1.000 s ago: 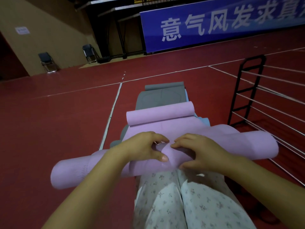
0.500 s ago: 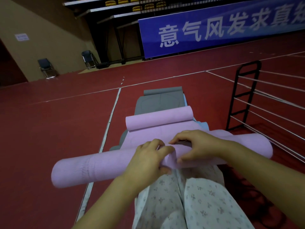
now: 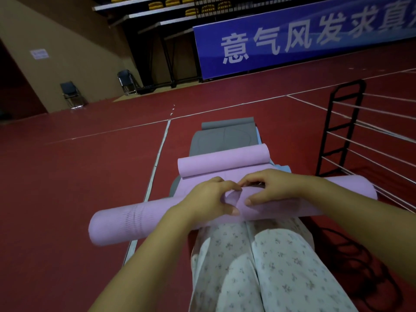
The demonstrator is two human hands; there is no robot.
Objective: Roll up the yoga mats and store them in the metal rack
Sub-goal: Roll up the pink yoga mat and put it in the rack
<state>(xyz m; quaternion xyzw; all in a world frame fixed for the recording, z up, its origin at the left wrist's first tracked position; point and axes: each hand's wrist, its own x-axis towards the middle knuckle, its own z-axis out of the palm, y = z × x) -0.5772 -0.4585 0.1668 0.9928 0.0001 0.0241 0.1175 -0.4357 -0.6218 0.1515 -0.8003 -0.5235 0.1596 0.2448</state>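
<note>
You are looking down over your own knees, in pale floral trousers [image 3: 258,266], at a rolled purple yoga mat [image 3: 135,219] held crosswise in front of you; it runs from lower left to the right, its right end near the black metal rack [image 3: 337,122]; your left hand [image 3: 209,200] curls over the middle of the roll, thumb underneath, its grip closed round the mat; your right hand [image 3: 273,190] sits just beside it, fingers bent over the top and thumb pressing the front, also holding the roll; the two hands nearly touch at the fingertips. Beyond the roll, a second purple mat [image 3: 222,162] lies on the red floor [image 3: 67,176], partly rolled at its far end; under and past it lies a grey mat [image 3: 222,138], with a blue edge showing at its right side. A blue banner [image 3: 304,34] with white characters stands at the far wall; two folding chairs [image 3: 72,94] stand at the left.
</note>
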